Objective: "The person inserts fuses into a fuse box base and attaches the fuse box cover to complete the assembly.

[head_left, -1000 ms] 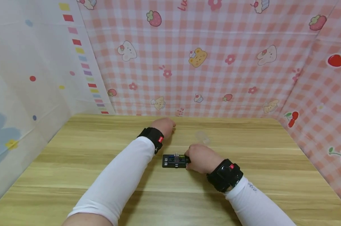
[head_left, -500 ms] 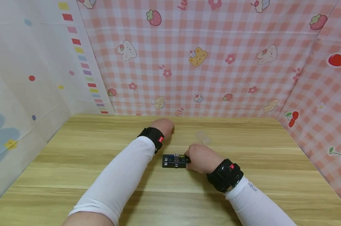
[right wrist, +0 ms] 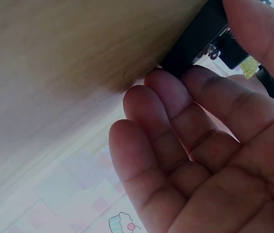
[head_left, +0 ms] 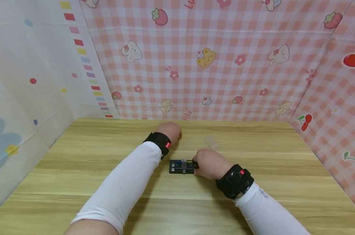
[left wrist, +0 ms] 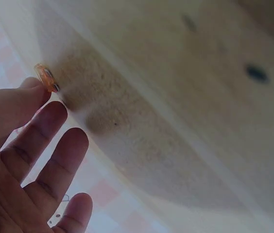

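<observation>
A small black fuse block (head_left: 181, 166) lies flat on the table, with a blue and a yellow fuse seated in it and metal terminals at its left end. My right hand (head_left: 213, 164) grips the block's right end between thumb and fingers. The right wrist view shows the block's black side (right wrist: 195, 41) and the yellow fuse (right wrist: 249, 67) near the thumb. Farther back and to the left, my left hand (head_left: 169, 132) pinches an orange blade fuse (left wrist: 44, 77) at its fingertips, close over the table. The fuse is hidden in the head view.
A clear plastic cover (head_left: 211, 142) lies on the wooden table (head_left: 253, 202) behind the right hand. Checked cloth (head_left: 177, 58) hangs along the back and right, with white cloth (head_left: 15, 81) at the left.
My left fingertips have drawn in slightly towards the table. The right hand and the fuse block stay where they were.
</observation>
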Tool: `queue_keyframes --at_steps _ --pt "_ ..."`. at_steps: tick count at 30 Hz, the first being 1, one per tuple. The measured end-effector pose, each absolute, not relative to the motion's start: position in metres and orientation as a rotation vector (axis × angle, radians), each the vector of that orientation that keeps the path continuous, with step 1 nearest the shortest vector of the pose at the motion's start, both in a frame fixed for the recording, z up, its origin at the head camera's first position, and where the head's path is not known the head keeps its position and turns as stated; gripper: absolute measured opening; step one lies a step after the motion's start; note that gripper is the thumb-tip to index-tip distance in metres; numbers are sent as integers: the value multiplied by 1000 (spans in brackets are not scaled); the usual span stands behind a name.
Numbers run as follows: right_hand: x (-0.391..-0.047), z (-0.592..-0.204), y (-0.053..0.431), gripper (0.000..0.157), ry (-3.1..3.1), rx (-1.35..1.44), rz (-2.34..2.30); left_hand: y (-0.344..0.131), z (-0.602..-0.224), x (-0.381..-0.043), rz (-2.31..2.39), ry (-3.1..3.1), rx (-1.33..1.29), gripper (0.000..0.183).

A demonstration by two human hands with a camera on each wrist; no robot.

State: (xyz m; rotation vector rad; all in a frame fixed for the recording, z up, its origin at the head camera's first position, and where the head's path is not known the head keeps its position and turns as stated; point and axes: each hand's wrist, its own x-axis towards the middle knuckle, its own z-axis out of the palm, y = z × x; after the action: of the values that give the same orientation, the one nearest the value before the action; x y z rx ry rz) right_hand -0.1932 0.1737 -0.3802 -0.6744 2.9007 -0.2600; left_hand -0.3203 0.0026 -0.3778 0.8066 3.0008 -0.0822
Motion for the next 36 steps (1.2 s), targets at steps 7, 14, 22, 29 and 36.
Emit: queue_keyframes --at_steps 7,14,22,29,36 --pt "-194 -379 174 17 2900 -672 -267 4 -376 -319 -75 3006 805 22" --pt "-194 -378 174 17 2898 -665 -268 6 -379 -321 -73 3037 790 18" --pt "-192 -378 174 17 2902 -661 -257 5 -378 -319 -24 3042 762 14" --pt "-193 -379 173 18 2902 -670 -266 -1 -377 -319 20 3025 744 10" --pt "-193 -380 173 18 2908 -675 -269 -4 -375 -318 60 3029 735 12"
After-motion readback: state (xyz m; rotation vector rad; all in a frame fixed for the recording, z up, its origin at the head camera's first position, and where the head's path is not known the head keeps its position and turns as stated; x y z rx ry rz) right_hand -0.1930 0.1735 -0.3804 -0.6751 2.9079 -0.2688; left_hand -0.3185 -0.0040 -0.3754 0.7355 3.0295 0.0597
